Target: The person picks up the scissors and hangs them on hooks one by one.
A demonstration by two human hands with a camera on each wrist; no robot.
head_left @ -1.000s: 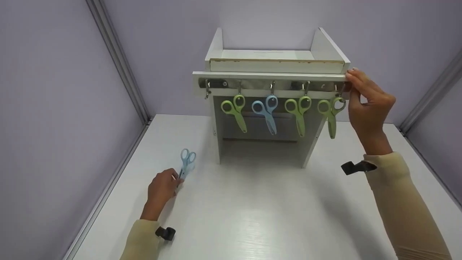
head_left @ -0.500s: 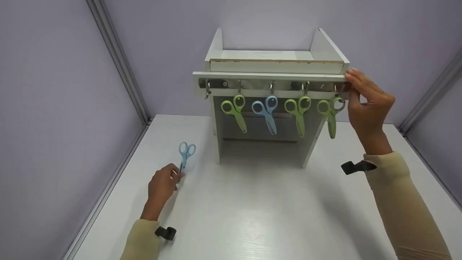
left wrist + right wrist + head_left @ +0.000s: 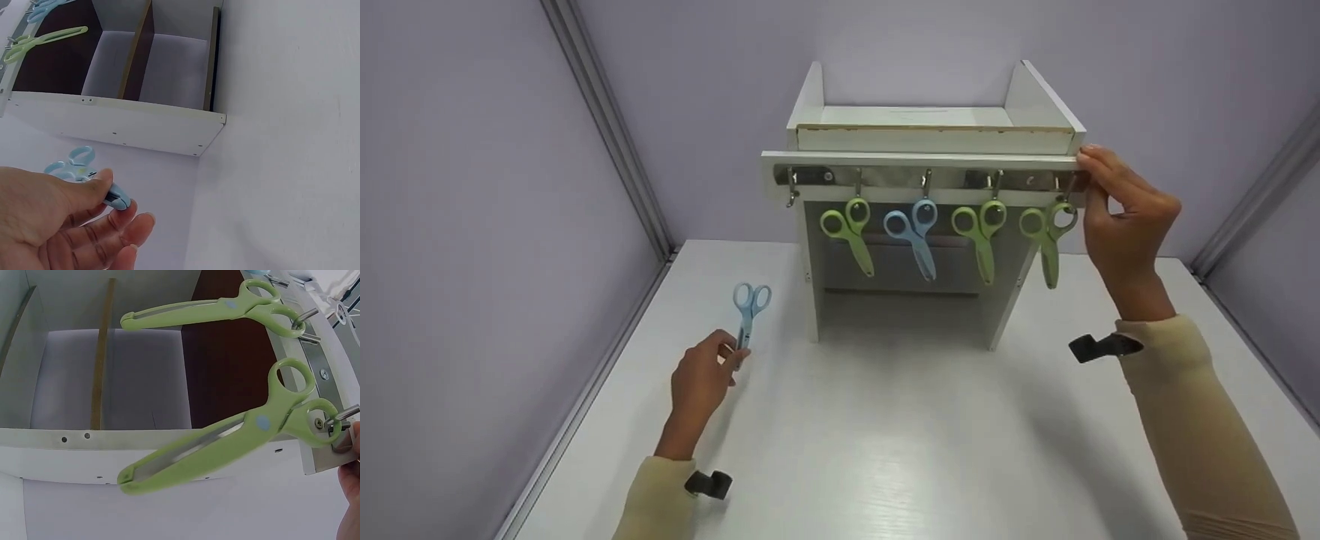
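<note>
The blue scissors (image 3: 749,315) are small, with pale blue plastic loops and blades closed; they point handles-up and away from the person, over the left part of the white tabletop (image 3: 885,450), just left of the shelf unit (image 3: 930,135). The left hand (image 3: 701,379) pinches them at the blade end between thumb and fingers — the wrist view shows the thumb lying over the blue tip, the other fingers loosely spread below it. Whether the scissors touch the tabletop cannot be told.

The right hand (image 3: 1125,217) is at the right end of the hook rail (image 3: 922,176) under the shelf, fingertips curled against the rail's edge, thumb beside the last hook.

On the rail hang four pairs, each by one loop, blades down: a green pair (image 3: 847,229), a light blue pair (image 3: 913,229), a second green pair (image 3: 981,232) and a third green pair (image 3: 1046,236) at the far right, just beside the right hand. The leftmost hook (image 3: 791,187) carries nothing. The shelf's top tray — white, with raised sides — shows only its bare floor.
</note>
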